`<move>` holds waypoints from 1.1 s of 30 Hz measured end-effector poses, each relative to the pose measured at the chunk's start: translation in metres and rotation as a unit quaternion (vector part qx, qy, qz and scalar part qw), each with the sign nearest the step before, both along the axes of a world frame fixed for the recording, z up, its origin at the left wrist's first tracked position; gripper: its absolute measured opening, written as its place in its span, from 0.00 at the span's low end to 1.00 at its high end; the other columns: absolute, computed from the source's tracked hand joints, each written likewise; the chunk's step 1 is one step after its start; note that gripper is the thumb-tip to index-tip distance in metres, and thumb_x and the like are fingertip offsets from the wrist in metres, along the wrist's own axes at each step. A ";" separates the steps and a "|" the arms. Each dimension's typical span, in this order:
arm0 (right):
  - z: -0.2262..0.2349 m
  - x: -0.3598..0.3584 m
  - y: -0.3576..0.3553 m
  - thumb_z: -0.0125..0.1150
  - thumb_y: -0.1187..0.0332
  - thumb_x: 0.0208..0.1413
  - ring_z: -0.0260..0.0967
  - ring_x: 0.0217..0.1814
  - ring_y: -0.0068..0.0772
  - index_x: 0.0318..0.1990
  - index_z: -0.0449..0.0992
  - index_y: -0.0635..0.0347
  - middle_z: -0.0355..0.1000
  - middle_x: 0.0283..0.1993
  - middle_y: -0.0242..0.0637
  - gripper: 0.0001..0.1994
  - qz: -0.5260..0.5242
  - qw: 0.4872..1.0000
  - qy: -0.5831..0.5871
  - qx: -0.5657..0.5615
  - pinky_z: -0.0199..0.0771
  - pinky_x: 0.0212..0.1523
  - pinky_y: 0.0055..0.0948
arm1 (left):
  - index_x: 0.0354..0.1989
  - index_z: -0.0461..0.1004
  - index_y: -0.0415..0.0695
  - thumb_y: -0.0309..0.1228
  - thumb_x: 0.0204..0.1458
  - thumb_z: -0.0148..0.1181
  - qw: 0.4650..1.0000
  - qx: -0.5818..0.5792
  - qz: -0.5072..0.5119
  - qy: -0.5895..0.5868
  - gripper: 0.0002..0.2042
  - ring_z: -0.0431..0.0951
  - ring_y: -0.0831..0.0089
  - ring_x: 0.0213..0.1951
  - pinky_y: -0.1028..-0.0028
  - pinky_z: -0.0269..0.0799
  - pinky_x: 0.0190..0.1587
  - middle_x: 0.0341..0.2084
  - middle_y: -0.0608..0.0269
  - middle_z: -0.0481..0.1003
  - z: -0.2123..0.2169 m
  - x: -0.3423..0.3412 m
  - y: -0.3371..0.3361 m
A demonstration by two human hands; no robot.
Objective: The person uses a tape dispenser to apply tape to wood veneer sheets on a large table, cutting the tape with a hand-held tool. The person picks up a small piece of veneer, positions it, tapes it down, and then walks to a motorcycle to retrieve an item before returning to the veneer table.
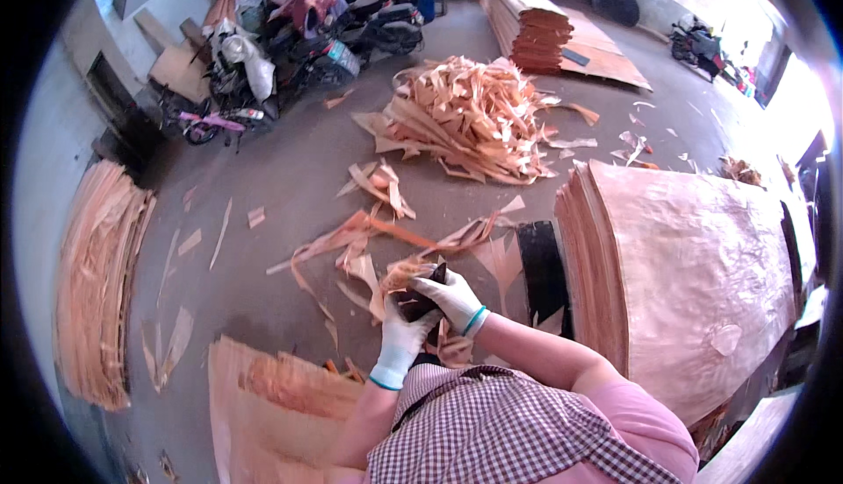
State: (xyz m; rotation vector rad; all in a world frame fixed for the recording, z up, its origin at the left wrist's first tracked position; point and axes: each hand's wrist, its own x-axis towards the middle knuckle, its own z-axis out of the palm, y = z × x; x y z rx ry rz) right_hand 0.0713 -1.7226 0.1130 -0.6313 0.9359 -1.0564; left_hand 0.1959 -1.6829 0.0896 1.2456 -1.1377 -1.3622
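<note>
Grey floor (294,164) lies below the hands (455,298), a dark object (414,306) gripped between.

Around you, the smooth grey floor (299,155) carries a large heap of tangled, tan wood-veneer strips (474,120) ahead, and long, reddish-tan curled scraps (360,221) nearer you. To your left stands a thick stack of light-brown veneer sheets (101,282); farther back, a small pink two-wheeler (211,122).
</note>
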 end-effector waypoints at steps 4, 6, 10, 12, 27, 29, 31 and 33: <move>0.020 0.023 -0.086 0.59 0.64 0.57 0.73 0.42 0.29 0.54 0.68 0.65 0.73 0.45 0.37 0.20 0.045 0.994 -0.094 -0.023 0.74 0.45 0.27 | 0.50 0.59 0.39 0.19 0.44 0.64 0.995 0.067 -0.060 0.039 0.25 0.77 0.69 0.40 0.73 0.75 0.44 0.39 0.55 0.74 0.023 0.043 -0.096; 0.024 0.035 -0.131 0.51 0.54 0.61 0.74 0.42 0.34 0.55 0.66 0.67 0.73 0.46 0.42 0.24 0.064 0.983 -0.169 0.001 0.75 0.46 0.31 | 0.50 0.61 0.38 0.15 0.47 0.59 0.990 0.054 -0.081 0.100 0.21 0.77 0.70 0.39 0.73 0.75 0.43 0.40 0.57 0.74 0.038 0.058 -0.144; 0.000 0.054 -0.200 0.41 0.44 0.61 0.74 0.41 0.36 0.55 0.64 0.68 0.73 0.44 0.44 0.31 0.011 0.942 -0.322 0.091 0.76 0.45 0.31 | 0.47 0.66 0.38 0.16 0.51 0.55 0.964 0.108 -0.111 0.216 0.15 0.77 0.71 0.38 0.72 0.75 0.44 0.36 0.60 0.75 0.058 0.080 -0.224; -0.021 0.058 -0.229 0.41 0.48 0.63 0.73 0.43 0.32 0.55 0.65 0.66 0.73 0.44 0.41 0.27 -0.014 0.929 -0.346 0.128 0.76 0.44 0.28 | 0.46 0.68 0.38 0.17 0.52 0.54 0.932 0.128 -0.147 0.307 0.12 0.77 0.70 0.36 0.71 0.75 0.45 0.34 0.62 0.74 0.063 0.090 -0.262; -0.089 0.035 -0.638 0.64 0.68 0.52 0.68 0.36 0.18 0.43 0.76 0.64 0.74 0.36 0.27 0.13 0.044 0.987 0.146 0.053 0.71 0.39 0.22 | 0.36 0.68 0.43 0.32 0.47 0.59 0.929 0.228 0.291 -0.026 0.11 0.61 0.79 0.15 0.77 0.55 0.16 0.16 0.71 0.63 -0.115 0.314 -0.611; -0.081 0.037 -0.697 0.64 0.68 0.52 0.67 0.34 0.18 0.41 0.77 0.63 0.74 0.34 0.26 0.11 0.045 0.987 0.143 0.056 0.70 0.37 0.22 | 0.47 0.64 0.36 0.34 0.44 0.60 0.890 0.286 0.350 -0.068 0.23 0.67 0.74 0.18 0.70 0.65 0.20 0.19 0.64 0.68 -0.147 0.335 -0.608; -0.073 0.036 -0.761 0.63 0.68 0.53 0.67 0.33 0.17 0.40 0.77 0.61 0.73 0.32 0.25 0.10 0.062 0.980 0.185 0.036 0.69 0.37 0.21 | 0.45 0.64 0.37 0.35 0.44 0.61 0.845 0.409 0.329 -0.103 0.21 0.66 0.74 0.18 0.69 0.64 0.20 0.19 0.64 0.67 -0.165 0.341 -0.600; -0.074 0.038 -0.821 0.63 0.67 0.52 0.67 0.32 0.18 0.39 0.77 0.62 0.73 0.32 0.26 0.10 0.056 0.976 0.210 0.009 0.69 0.37 0.22 | 0.43 0.65 0.38 0.35 0.44 0.61 0.811 0.488 0.298 -0.125 0.20 0.66 0.73 0.17 0.69 0.64 0.20 0.18 0.64 0.67 -0.178 0.338 -0.606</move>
